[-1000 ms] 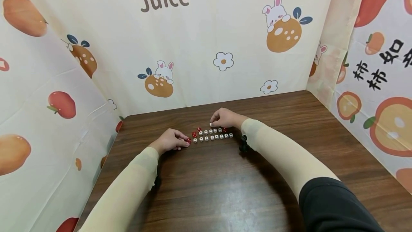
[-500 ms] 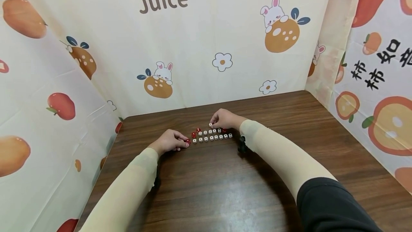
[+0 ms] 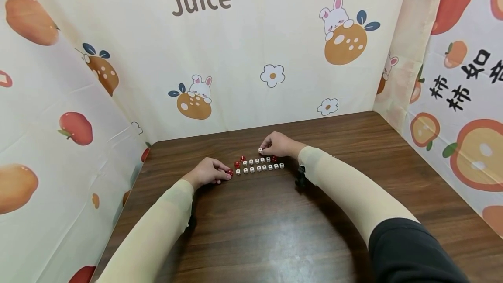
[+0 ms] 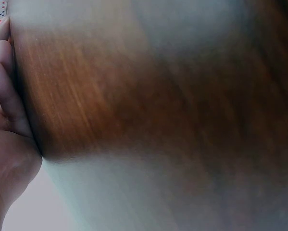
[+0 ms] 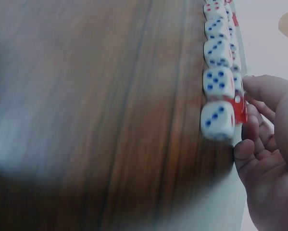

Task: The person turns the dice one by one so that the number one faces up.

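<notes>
In the head view my left hand (image 3: 207, 172) pinches a red die (image 3: 230, 172) at the left end of the front row of white dice (image 3: 252, 170). Behind that runs a shorter back row (image 3: 257, 161) of white dice. My right hand (image 3: 278, 144) holds a white die (image 3: 260, 150) between thumb and fingertips, just behind the back row. A red die (image 3: 273, 159) ends the back row on the right, below this hand. The right wrist view shows the front row's end die (image 5: 218, 120) close up, beside my right fingers.
Two more red dice, one at the back row's left end (image 3: 237, 164) and one just behind it (image 3: 242, 158), lie near my left hand. The brown wooden table (image 3: 251, 230) meets fruit-printed cloth (image 3: 243, 47) at the back and both sides.
My right hand has shifted slightly right and away from me with the white die in its fingers. The left hand and the rows of dice have stayed in place.
</notes>
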Motion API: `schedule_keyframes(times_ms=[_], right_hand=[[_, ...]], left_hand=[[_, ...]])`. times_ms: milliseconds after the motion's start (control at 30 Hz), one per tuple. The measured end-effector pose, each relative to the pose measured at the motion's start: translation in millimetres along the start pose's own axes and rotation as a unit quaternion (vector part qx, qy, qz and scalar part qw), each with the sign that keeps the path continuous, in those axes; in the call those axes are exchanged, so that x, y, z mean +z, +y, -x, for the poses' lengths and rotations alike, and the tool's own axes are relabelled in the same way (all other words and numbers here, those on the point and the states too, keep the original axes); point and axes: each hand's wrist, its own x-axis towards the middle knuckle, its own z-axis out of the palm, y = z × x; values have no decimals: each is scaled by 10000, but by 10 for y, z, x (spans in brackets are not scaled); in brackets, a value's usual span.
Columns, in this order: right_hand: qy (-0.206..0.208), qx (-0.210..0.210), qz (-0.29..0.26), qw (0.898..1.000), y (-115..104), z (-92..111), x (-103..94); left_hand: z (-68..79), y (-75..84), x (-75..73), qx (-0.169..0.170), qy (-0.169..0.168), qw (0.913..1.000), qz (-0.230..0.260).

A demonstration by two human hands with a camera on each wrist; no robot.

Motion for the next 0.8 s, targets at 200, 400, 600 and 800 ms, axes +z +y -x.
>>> schedule_keyframes(times_ms=[200,400,600,800], right_hand=[[92,104,-157,9998,150,116,-106],[85,139,-213,9996,272,239,-197],[-9,18,-140,9999,365,383,-251],[-41,-218,11,9998,445,498,-283]], left_hand=[[-9,4,11,47,13,10000,9],[-12,2,7,16,3,10000,-16],[-1,-12,15,4,73,10000,-66],[8,4,22,15,86,9999,-57]])
